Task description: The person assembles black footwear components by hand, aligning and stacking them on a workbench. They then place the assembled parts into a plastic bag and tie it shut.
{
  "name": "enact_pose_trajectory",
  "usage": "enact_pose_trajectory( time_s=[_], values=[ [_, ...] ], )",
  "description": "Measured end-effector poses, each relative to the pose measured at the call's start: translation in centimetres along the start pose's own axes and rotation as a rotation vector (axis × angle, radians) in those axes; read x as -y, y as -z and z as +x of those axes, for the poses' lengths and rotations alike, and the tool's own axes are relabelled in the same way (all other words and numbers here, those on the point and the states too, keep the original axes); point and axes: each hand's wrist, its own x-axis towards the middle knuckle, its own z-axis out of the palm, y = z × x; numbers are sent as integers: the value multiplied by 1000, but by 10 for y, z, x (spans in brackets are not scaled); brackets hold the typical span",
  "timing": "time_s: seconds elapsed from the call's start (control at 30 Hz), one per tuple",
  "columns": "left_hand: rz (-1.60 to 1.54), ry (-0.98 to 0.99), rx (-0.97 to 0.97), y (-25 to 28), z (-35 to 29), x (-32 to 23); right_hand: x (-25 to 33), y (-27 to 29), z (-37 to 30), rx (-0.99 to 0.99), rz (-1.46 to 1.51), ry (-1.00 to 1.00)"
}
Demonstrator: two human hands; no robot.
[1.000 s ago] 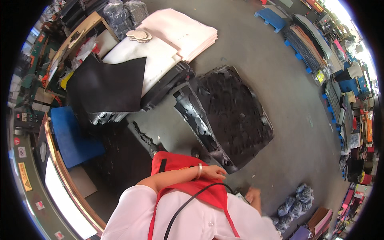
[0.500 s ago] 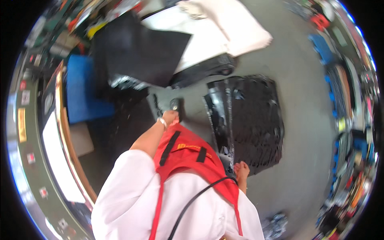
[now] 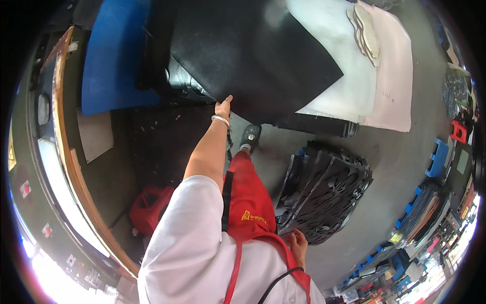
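My left hand (image 3: 223,108), with a bangle on its wrist, reaches forward and pinches the near edge of a large black sheet (image 3: 248,55). That sheet lies over other dark sheets, and its far right corner overlaps a white sheet (image 3: 349,83). Under the lifted edge beside my hand, a shiny wrapped bundle (image 3: 182,81) shows. My right hand (image 3: 297,247) hangs low by the red apron (image 3: 250,202), fingers loosely curled and apart, with nothing seen in it. Close to it stands a stack of black cut-out sheets (image 3: 331,195) full of holes.
Pale foot-shaped pieces (image 3: 365,33) rest on the white sheets. A blue board (image 3: 114,61) leans at the left near a wood-edged bench (image 3: 83,187). A red plastic stool (image 3: 152,207) stands at lower left. Blue-edged racks (image 3: 417,207) and a red stool (image 3: 458,131) line the right.
My left hand has gone from beside the apron forward to the black sheet's edge and taken hold of it. I have moved closer to the sheets. My right hand stays low.
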Motion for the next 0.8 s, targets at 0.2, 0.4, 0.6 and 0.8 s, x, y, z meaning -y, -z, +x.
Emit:
enact_pose_trajectory(
  time_s=[0.2,0.4,0.6,0.8],
  values=[
    [-348,173,157,6,6,12,60,2,19,-36,108,69],
    [547,-978,257,11,-159,-47,88,-5,34,61,24,85],
    [219,-1263,546,48,-369,-91,99,6,98,186,430,178],
    [415,-2584,329,129,-456,-71,119,10,212,477,869,-36]
  ],
)
